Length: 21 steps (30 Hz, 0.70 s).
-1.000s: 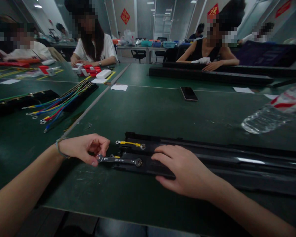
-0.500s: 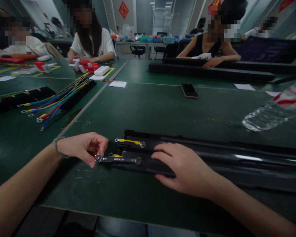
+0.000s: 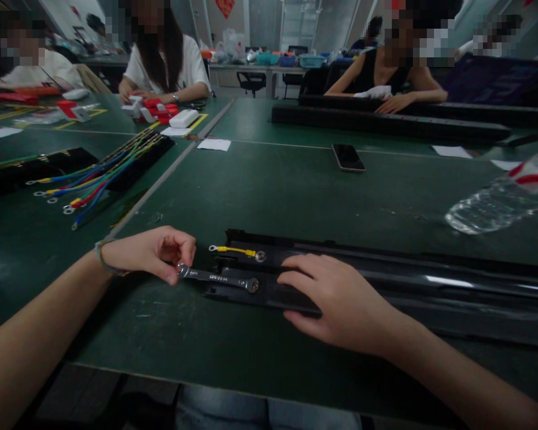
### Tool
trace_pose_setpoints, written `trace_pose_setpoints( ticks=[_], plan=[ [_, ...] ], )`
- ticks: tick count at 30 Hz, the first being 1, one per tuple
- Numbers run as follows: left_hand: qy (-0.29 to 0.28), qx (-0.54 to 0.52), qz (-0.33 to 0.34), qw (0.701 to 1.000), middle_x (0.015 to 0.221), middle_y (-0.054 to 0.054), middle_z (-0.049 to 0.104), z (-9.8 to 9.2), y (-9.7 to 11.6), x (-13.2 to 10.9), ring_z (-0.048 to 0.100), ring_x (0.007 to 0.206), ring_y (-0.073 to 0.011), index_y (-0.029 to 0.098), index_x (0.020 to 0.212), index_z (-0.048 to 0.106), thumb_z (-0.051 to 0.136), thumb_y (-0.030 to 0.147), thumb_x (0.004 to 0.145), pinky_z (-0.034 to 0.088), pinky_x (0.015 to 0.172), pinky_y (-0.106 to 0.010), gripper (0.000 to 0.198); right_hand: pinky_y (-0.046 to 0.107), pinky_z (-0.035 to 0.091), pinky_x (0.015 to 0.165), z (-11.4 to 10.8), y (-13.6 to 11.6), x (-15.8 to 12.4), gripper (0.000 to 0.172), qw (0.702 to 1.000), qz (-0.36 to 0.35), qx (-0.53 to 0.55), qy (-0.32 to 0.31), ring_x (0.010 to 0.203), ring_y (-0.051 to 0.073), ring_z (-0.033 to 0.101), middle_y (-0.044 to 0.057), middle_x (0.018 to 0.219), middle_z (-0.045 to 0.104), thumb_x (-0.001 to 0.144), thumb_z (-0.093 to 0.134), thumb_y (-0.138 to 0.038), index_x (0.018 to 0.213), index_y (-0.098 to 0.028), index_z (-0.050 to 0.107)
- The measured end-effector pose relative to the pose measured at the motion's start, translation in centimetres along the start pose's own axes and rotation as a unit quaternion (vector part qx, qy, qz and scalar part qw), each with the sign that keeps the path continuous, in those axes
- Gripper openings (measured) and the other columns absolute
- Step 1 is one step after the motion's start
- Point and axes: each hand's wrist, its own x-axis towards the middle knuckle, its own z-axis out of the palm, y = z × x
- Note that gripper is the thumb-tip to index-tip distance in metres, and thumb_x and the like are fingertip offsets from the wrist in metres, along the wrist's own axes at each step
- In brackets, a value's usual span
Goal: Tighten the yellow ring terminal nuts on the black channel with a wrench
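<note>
Lower centre of the frame: the left hand (image 3: 150, 254) pinches the left end of a wrench (image 3: 217, 278) between thumb and fingertips, the other fingers curled in. The wrench lies almost level, its right end seated on a fastener at the left end of a long black rail (image 3: 430, 286) that runs off to the right edge. The right hand (image 3: 336, 298) rests flat on the rail just right of the wrench, fingers loosely spread and grasping nothing. A yellow wire (image 3: 233, 251) lies just above the wrench, its right end fixed to the rail. All rest on a green table (image 3: 273, 197). Centre left, a bundle of coloured wires (image 3: 94, 182); upper centre, a phone (image 3: 348, 157); right edge, a lying bottle (image 3: 497, 206). Along the top, seated people work at their own places.
</note>
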Motion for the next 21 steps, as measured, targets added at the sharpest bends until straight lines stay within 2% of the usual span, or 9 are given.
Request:
trace_pose_setpoints(
  ticks=[4, 8, 15, 21],
  plan=[
    [0.077, 0.008, 0.008, 0.997, 0.069, 0.002, 0.055, -0.58, -0.22, 0.27, 0.049, 0.057, -0.0069, 0.009, 0.077, 0.054, 0.071, 0.012, 0.062, 0.038, 0.05, -0.014, 0.023, 0.039, 0.04, 0.08, -0.05, 0.0, 0.01, 0.032, 1.0, -0.004, 0.001, 0.005, 0.099, 0.023, 0.049, 0.009, 0.11, 0.054, 0.072, 0.054, -0.033, 0.101, -0.018, 0.056],
    [0.109, 0.03, 0.014, 0.993, 0.064, 0.003, 0.056, -0.85, -0.42, 0.47, 0.049, 0.055, -0.0063, 0.009, 0.079, 0.056, 0.067, 0.01, 0.063, 0.037, 0.048, -0.014, 0.02, 0.039, 0.04, 0.079, -0.13, -0.02, 0.0, 0.031, 1.0, -0.006, 0.001, 0.004, 0.099, 0.023, 0.048, 0.01, 0.11, 0.054, 0.073, 0.053, -0.032, 0.1, -0.018, 0.056],
    [0.071, -0.026, -0.002, 0.997, 0.066, 0.003, 0.059, -0.75, -0.4, 0.2, 0.052, 0.055, -0.0056, 0.01, 0.078, 0.057, 0.07, 0.007, 0.06, 0.04, 0.048, -0.011, 0.023, 0.039, 0.04, 0.08, 0.0, 0.03, 0.01, 0.031, 1.0, -0.006, -0.002, 0.003, 0.098, 0.023, 0.048, 0.009, 0.111, 0.053, 0.073, 0.053, -0.032, 0.1, -0.017, 0.056],
    [-0.03, -0.056, -0.058, 0.996, 0.07, 0.0, 0.059, -0.41, -0.18, -0.23, 0.053, 0.056, -0.0081, 0.009, 0.073, 0.059, 0.077, 0.015, 0.055, 0.041, 0.048, -0.015, 0.026, 0.039, 0.04, 0.079, -0.05, 0.05, -0.04, 0.031, 1.0, -0.009, 0.001, 0.009, 0.098, 0.023, 0.049, 0.009, 0.109, 0.054, 0.073, 0.054, -0.032, 0.099, -0.018, 0.056]
  ],
)
